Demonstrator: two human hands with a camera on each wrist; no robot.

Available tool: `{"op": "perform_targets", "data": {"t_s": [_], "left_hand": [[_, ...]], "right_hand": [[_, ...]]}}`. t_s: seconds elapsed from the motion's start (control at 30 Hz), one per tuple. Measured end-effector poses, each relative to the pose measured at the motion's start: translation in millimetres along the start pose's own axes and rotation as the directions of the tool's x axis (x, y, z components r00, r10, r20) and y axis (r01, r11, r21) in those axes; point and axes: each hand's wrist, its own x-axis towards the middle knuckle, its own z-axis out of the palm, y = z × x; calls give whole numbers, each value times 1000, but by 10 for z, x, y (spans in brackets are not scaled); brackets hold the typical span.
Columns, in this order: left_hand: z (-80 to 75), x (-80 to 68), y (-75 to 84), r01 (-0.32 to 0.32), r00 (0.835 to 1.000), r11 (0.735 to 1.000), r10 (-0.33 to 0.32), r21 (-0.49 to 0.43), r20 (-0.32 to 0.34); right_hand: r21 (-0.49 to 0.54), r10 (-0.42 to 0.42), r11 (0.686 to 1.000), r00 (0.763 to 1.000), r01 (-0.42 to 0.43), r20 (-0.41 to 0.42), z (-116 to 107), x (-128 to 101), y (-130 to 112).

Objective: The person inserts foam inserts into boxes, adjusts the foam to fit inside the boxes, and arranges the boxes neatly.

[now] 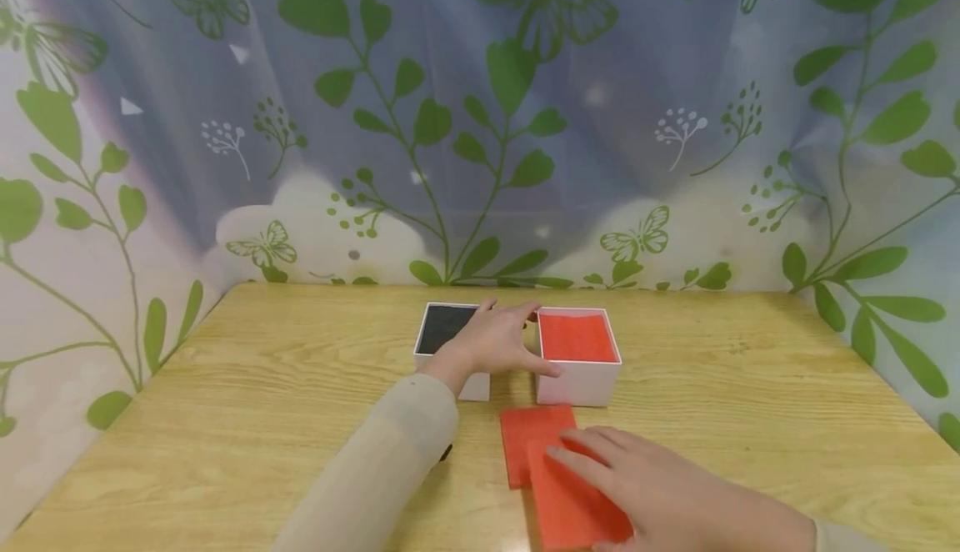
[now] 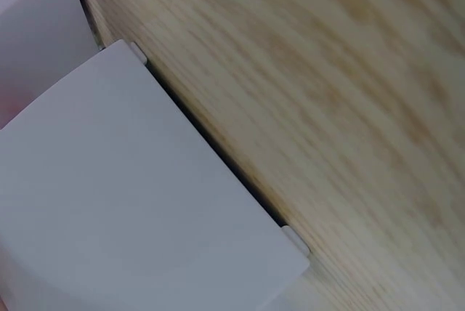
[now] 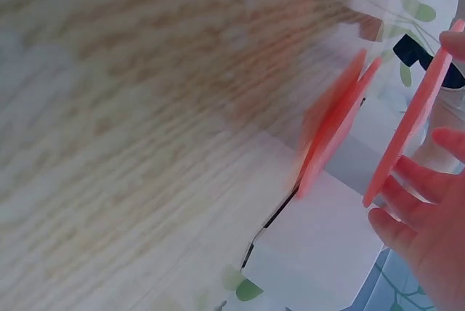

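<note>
My left hand (image 1: 495, 343) reaches over the black-topped box and holds the left side of a white box (image 1: 577, 383), thumb at its front wall and a finger by its back corner. A flat red square (image 1: 577, 335) shows inside this box. My right hand (image 1: 660, 481) pinches a thin, flat red square (image 1: 573, 506) by its edge, thumb on one face and fingers on the other, as the right wrist view shows. The held square overlaps another red square (image 1: 521, 435) lying on the table in front of the boxes.
Left of the red-filled box stands a second white box with a black square (image 1: 442, 327) inside, partly hidden by my left hand. A small black item (image 1: 447, 452) peeks out by the left sleeve. Behind the wooden table (image 1: 750, 368) hangs a leaf-patterned curtain (image 1: 637, 143).
</note>
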Motion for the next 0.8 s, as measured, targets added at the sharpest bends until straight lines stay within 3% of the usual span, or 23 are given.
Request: {"op": "perform_targets", "data": {"t_s": [0.23, 0.57, 0.8], "left_hand": [[12, 4, -10, -5, 1000, 1000, 5, -6, -8], [47, -5, -22, -2, 1000, 1000, 2, 5, -9], [16, 2, -15, -21, 1000, 1000, 21, 6, -18]], "right_hand": [[10, -4, 1000, 999, 4, -43, 4, -21, 19], [-116, -79, 991, 984, 61, -161, -19, -26, 67], [-110, -72, 993, 979, 52, -189, -72, -21, 119]]}}
